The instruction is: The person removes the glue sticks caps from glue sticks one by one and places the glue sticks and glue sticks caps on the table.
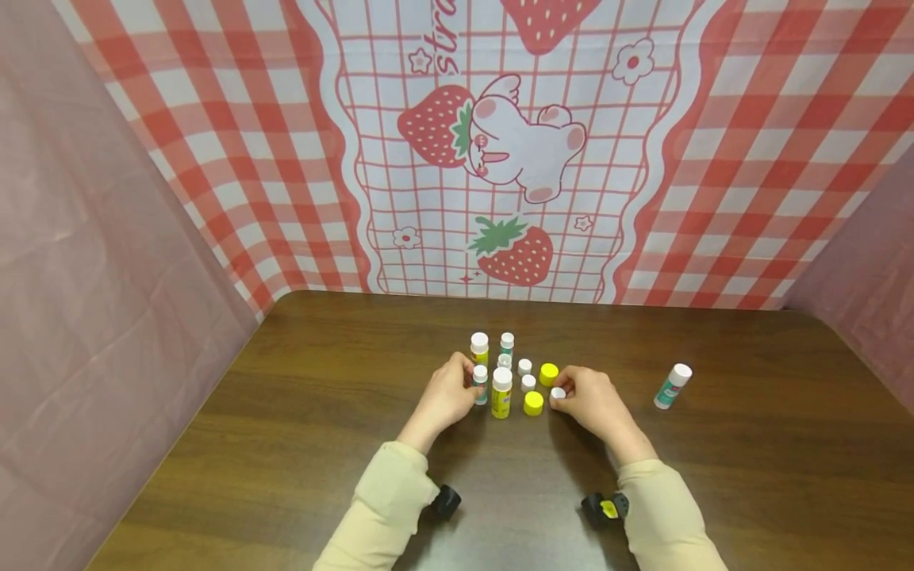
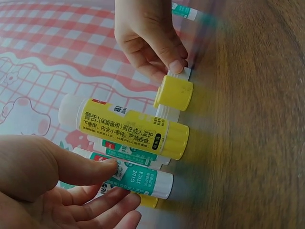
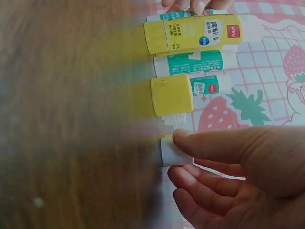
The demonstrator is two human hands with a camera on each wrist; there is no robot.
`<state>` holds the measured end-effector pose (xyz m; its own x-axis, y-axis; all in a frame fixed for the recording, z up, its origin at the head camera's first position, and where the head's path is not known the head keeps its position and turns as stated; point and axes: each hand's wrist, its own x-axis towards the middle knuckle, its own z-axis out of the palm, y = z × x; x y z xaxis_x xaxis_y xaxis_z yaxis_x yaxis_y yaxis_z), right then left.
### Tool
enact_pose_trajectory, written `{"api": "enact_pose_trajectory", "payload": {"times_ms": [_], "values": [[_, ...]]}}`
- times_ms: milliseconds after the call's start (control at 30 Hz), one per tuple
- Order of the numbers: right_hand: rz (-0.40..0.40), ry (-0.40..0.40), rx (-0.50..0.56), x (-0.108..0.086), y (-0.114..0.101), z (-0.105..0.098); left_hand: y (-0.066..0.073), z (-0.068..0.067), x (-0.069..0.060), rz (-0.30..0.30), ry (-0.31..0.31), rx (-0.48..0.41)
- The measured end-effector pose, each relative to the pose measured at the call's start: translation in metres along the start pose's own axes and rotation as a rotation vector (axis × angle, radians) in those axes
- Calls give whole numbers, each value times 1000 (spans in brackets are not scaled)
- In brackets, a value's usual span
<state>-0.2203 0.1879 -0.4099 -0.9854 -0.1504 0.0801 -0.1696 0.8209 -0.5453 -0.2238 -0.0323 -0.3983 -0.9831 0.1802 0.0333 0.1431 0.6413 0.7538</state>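
Note:
My left hand point(image 1: 448, 392) pinches a small green-and-white glue stick point(image 2: 143, 179) between thumb and fingers; it stands upright on the table. Right beside it stands a larger yellow glue stick point(image 1: 501, 400) with a whitish top. Behind these are another yellow glue stick point(image 1: 479, 349) and two green ones, partly hidden. My right hand point(image 1: 589, 399) pinches a small white cap point(image 3: 175, 152) at the table surface. Between the hands sit a near yellow cap point(image 1: 533, 404), a far yellow cap point(image 1: 548, 374) and two white caps, one of them nearer point(image 1: 528, 383).
A capped-looking green-and-white glue stick point(image 1: 673, 387) stands apart to the right of my right hand. The brown wooden table point(image 1: 286, 444) ends at a checked strawberry-print cloth point(image 1: 528, 254) hanging behind. Pinkish cloth hangs at both sides.

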Motion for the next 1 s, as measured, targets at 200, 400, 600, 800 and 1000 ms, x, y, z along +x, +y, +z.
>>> {"api": "enact_pose_trajectory", "payload": {"times_ms": [200, 400, 600, 800, 1000], "values": [[1, -5, -3, 0, 0, 0, -1, -2, 1, -1, -11, 1], [-2, -10, 4, 0, -1, 1, 0, -3, 0, -2, -11, 20], [-4, -14, 3, -2, -2, -1, 0, -4, 0, -6, -16, 52], [-17, 15, -5, -6, -5, -14, 2, -8, -1, 2, -50, 100], [-26, 88, -49, -10, -3, -33, 7, -17, -4, 0, -117, 134]]}}
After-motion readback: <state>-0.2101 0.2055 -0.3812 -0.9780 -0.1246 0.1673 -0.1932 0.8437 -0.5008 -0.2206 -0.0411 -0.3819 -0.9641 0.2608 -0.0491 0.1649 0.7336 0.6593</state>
